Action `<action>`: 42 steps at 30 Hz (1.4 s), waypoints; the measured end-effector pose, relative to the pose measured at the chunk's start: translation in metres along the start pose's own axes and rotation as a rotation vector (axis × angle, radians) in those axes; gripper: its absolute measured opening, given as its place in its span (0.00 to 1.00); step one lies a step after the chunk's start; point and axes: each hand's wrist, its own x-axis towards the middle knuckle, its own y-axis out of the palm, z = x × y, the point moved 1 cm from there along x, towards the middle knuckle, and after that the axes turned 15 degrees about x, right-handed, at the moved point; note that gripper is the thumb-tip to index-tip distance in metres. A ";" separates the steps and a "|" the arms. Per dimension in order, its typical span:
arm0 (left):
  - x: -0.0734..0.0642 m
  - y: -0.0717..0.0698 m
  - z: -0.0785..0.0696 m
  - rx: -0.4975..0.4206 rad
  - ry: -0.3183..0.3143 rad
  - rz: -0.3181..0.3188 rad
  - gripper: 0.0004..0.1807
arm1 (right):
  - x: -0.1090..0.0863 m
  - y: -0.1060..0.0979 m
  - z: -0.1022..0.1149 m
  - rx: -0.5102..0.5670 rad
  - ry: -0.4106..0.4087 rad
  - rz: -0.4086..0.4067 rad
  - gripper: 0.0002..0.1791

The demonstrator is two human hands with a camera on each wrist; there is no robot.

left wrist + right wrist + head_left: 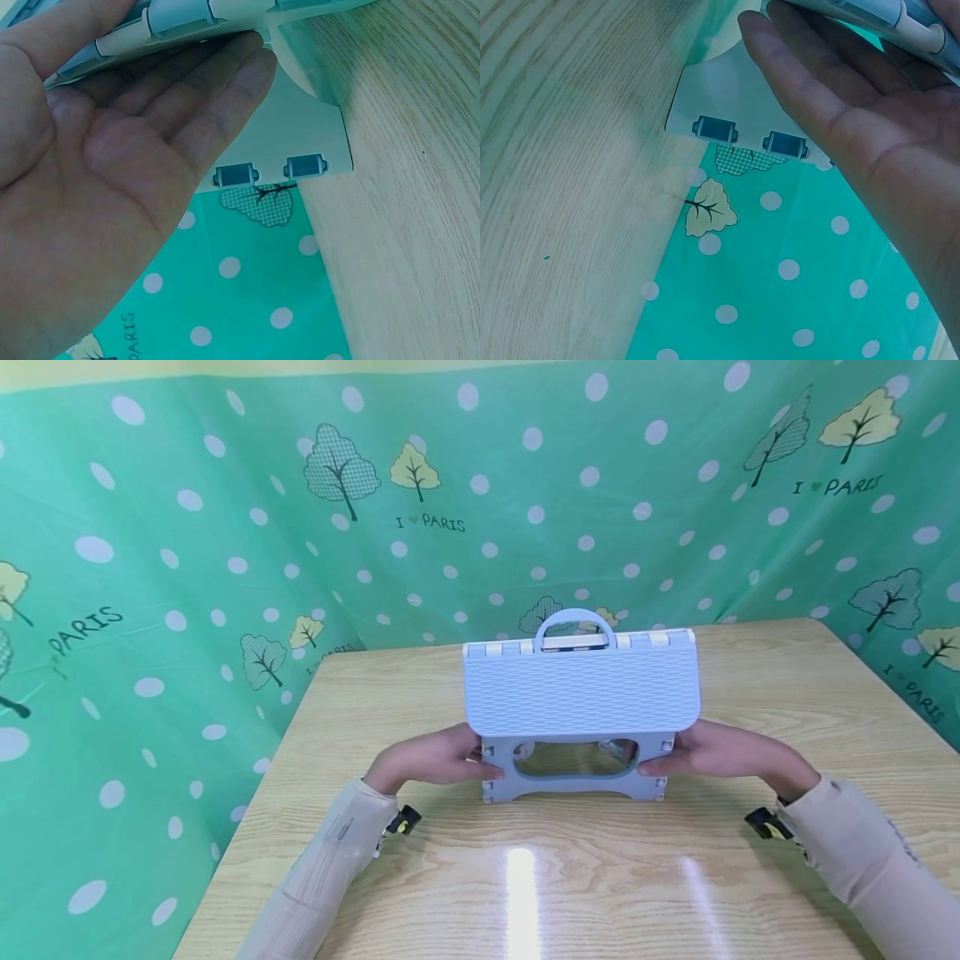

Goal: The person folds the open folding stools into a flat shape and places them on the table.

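Note:
A pale blue folding step stool [581,689] stands partly folded, its ribbed top half sloping toward me and an arched handle [576,615] sticking up at the ridge. My left hand [442,756] grips the left edge of its front leg panel [581,789], thumb in front and fingers behind. On the opposite edge, my right hand [712,750] pinches the same panel in the same way. Both wrist views show fingers [225,97] reaching behind the front panel, with the other leg panel [720,94] and its hinge slots beyond. The fingers behind are hidden in the head view.
The stool is over a light wood table [600,877] with bright glare streaks near the front. A green dotted curtain [450,568] with printed trees hangs behind the table and along both sides. Dark wrist devices [405,820] are strapped below both sleeves.

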 end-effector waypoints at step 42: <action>0.001 0.001 0.001 -0.010 0.033 -0.012 0.39 | 0.000 -0.001 -0.003 0.020 -0.037 0.055 0.40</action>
